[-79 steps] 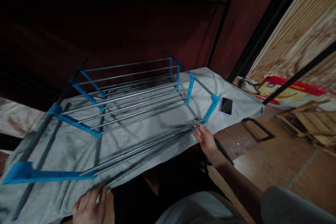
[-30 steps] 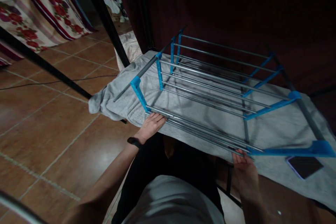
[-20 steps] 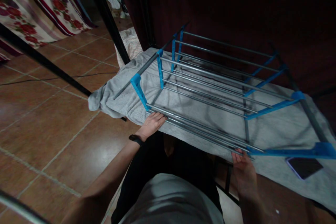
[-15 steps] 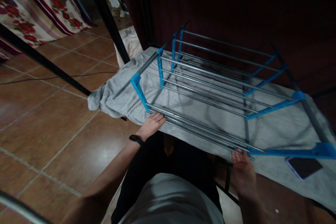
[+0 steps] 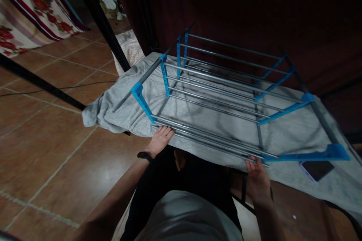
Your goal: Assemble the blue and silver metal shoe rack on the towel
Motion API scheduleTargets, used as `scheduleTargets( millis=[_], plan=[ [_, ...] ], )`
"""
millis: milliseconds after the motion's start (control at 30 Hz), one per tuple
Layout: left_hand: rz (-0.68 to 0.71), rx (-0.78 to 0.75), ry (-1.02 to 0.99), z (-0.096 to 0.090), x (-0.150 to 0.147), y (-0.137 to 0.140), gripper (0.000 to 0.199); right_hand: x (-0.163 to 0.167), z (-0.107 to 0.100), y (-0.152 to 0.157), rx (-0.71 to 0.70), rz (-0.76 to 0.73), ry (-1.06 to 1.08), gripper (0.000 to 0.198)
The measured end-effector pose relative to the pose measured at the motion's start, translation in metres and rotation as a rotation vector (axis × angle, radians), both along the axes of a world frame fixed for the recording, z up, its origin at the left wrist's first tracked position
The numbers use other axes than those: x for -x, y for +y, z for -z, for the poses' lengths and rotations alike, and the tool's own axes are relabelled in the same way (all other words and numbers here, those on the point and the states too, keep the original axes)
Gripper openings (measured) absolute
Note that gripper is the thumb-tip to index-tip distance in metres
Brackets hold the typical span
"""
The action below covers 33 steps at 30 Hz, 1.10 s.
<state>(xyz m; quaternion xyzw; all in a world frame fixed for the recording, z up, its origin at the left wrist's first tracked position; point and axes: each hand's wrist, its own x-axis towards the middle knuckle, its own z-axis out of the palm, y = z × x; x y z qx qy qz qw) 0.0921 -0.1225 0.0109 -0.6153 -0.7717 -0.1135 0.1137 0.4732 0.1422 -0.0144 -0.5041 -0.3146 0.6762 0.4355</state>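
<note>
A rack [image 5: 226, 79] of grey metal tubes and blue plastic brackets, which looks like a shoe rack, lies across a grey blanket. My left hand [image 5: 161, 139] is closed over the near tubes [image 5: 203, 134], close to the left blue bracket [image 5: 143, 103]; a dark band circles that wrist. At the other end of those tubes, my right hand [image 5: 258, 175] has its palm turned up and its fingers curled around the tube ends, beside the right blue bracket [image 5: 305, 156]. Part of the fingers of each hand is hidden by the tubes or the hand itself.
The grey blanket [image 5: 127, 111] covers a narrow surface in front of me. A phone [image 5: 316, 169] lies on it at the right. Black poles [image 5: 97, 19] rise at the left, beyond which are floor tiles, a cable [image 5: 59, 87] and a floral curtain [image 5: 39, 3]. A dark red curtain [image 5: 240, 7] hangs behind.
The whole view has shifted, so the rack, blanket and phone appear farther left. Both hands stay at the near tubes, with little visible movement against the rack.
</note>
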Motion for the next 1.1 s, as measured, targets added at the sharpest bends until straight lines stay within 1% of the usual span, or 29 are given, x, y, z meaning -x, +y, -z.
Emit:
scheduleTargets(
  millis=[167, 333, 467, 600, 867, 1100],
  plan=[
    [-0.015, -0.030, -0.005, 0.004, -0.001, -0.001, 0.030, 0.005, -0.003, -0.001, -0.023, 0.024, -0.002, 0.024],
    [-0.004, -0.051, 0.006, 0.003, -0.001, -0.001, 0.031, 0.009, -0.006, -0.003, -0.011, 0.043, 0.016, 0.021],
    [-0.009, -0.082, -0.011, 0.007, 0.001, -0.001, 0.031, 0.014, -0.012, -0.006, -0.023, 0.055, 0.061, 0.023],
    [-0.016, -0.081, -0.007, 0.010, 0.004, -0.001, 0.030, 0.017, -0.017, -0.009, -0.031, 0.080, 0.079, 0.024],
    [-0.036, -0.052, 0.054, 0.003, -0.001, 0.003, 0.028, 0.015, -0.012, -0.006, -0.008, 0.101, 0.156, 0.026],
    [-0.024, -0.042, 0.066, -0.002, -0.002, 0.003, 0.028, 0.014, -0.011, -0.008, -0.031, 0.090, 0.218, 0.028]
  ],
)
